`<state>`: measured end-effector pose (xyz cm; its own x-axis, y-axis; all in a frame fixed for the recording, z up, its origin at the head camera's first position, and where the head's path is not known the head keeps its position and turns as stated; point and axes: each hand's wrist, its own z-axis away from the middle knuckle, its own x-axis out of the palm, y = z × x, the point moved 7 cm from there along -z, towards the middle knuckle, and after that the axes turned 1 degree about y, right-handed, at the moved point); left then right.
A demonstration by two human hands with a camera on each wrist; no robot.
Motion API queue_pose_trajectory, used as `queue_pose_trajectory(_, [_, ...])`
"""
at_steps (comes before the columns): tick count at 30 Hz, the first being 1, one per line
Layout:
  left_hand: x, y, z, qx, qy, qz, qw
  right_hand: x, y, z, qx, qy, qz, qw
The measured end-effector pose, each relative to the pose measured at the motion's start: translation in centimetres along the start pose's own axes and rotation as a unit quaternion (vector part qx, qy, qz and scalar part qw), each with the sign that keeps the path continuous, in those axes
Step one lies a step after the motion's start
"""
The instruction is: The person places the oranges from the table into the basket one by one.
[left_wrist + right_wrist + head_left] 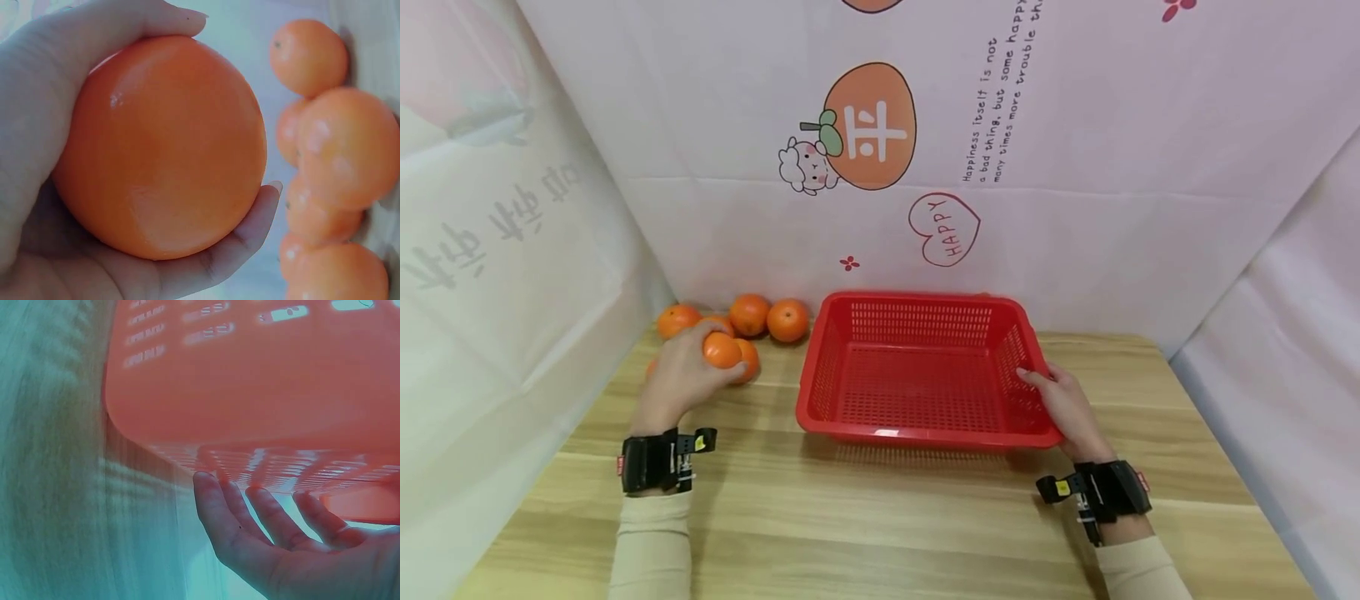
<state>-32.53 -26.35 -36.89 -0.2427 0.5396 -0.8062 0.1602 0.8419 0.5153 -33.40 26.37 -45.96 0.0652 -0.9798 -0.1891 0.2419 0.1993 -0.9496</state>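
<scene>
My left hand (679,377) grips an orange (722,350) at the left of the table, above several other oranges. In the left wrist view, the thumb and fingers curl around this orange (165,150), and the loose oranges (350,147) lie beyond it. A red plastic basket (917,437) with slotted walls stands at the middle, with nothing inside. On its right side my right hand (1072,410) holds the wall, thumb over the rim and inside. The right wrist view shows the fingers (215,509) against the outer wall of the basket (262,406).
Two oranges (787,321) sit close to the basket's left side, near the back. A printed white cloth (737,200) hangs behind the wooden table (865,525), and pale cloth (527,333) also stands along the left and right sides.
</scene>
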Motion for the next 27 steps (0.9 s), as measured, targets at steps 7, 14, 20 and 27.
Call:
queue_pose_trajectory(7, [0.4,2.5,-0.4,0.029,-0.002,0.03,0.9991,0.1,-0.1,-0.1,0.0,0.001,0.0,1.0])
queue_pose_trajectory(14, [1.6,4.9,-1.0,0.055,-0.003,0.016,0.9984,0.2,0.0,-0.1,-0.001,-0.002,0.0,1.0])
queue_pose_trajectory(20, [2.9,6.8,-1.2,0.066,-0.037,0.019,0.9969,0.2,0.0,0.0,-0.001,-0.004,-0.001,1.0])
queue_pose_trajectory(27, [3.7,9.4,-1.9,0.102,-0.061,0.011,0.9928,0.2,0.1,-0.1,0.009,-0.003,-0.005,0.9999])
